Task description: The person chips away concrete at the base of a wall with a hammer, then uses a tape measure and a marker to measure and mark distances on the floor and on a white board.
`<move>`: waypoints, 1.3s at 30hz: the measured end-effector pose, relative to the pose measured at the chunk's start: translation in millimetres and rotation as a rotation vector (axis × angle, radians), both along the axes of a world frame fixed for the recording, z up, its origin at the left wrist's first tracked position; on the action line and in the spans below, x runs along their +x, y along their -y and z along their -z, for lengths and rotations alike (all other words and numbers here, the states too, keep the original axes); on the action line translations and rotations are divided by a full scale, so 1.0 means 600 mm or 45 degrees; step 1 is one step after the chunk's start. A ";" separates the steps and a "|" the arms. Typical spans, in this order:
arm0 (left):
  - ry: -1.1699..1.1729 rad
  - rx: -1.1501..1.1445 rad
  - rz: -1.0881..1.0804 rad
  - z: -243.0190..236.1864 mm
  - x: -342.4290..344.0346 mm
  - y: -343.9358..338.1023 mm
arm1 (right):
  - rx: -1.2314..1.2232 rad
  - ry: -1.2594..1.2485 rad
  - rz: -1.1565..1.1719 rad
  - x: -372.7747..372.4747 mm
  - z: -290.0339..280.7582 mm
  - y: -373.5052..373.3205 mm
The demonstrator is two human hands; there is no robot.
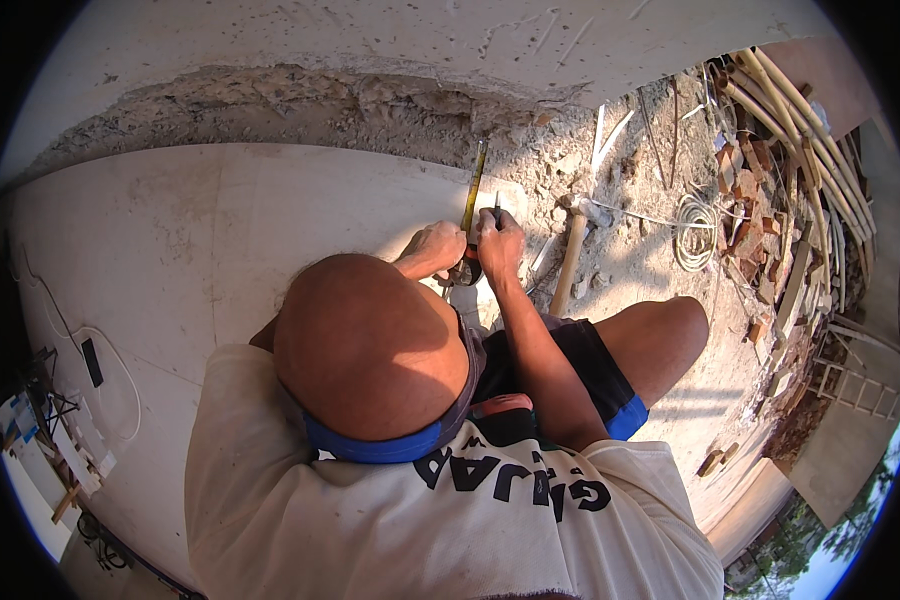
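Note:
My left hand (pixel 436 249) is closed at the case of a tape measure (pixel 473 190), whose yellow blade stretches away from me across the edge of a pale flat panel (pixel 220 200). Close beside it, my right hand (pixel 501 245) pinches a thin pencil-like marker (pixel 498 201), its tip pointing away from me. The dark case shows only partly between the hands. My bent left knee (pixel 365 335) hides much of the left forearm. To the right of my hands lies a hammer (pixel 570 255) with a pale wooden handle, its head on the rubble.
A rubble strip (pixel 300 110) runs along the far wall. At right are a coiled white cable (pixel 695 232), broken bricks (pixel 755 210), long pale poles (pixel 800 120) and a ladder (pixel 856 390). A black phone-like device (pixel 91 362) with a white cord lies at left.

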State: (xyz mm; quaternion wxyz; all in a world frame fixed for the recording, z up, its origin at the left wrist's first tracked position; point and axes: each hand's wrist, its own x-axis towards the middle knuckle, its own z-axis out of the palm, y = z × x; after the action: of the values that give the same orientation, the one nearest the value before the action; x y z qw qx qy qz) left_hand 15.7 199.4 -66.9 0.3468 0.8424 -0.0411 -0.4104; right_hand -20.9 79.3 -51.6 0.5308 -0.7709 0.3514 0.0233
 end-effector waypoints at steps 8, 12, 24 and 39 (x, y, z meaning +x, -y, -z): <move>0.099 0.034 0.042 0.014 -0.006 -0.002 | -0.001 -0.044 -0.018 0.002 -0.004 0.002; 0.114 0.039 0.054 0.018 -0.008 -0.004 | 0.007 -0.038 -0.012 0.001 0.006 0.005; 0.058 0.031 0.050 0.027 -0.005 -0.001 | -0.018 -0.029 -0.030 0.002 -0.002 0.004; 0.095 0.016 0.066 0.024 -0.005 -0.002 | -0.047 -0.018 -0.028 0.002 0.003 0.005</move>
State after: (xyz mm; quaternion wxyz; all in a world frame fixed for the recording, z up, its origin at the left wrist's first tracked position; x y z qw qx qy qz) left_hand 12.9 200.4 -81.2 0.3288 0.8580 -0.0733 -0.3877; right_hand -19.7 76.2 -53.4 0.5136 -0.7842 0.3470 0.0281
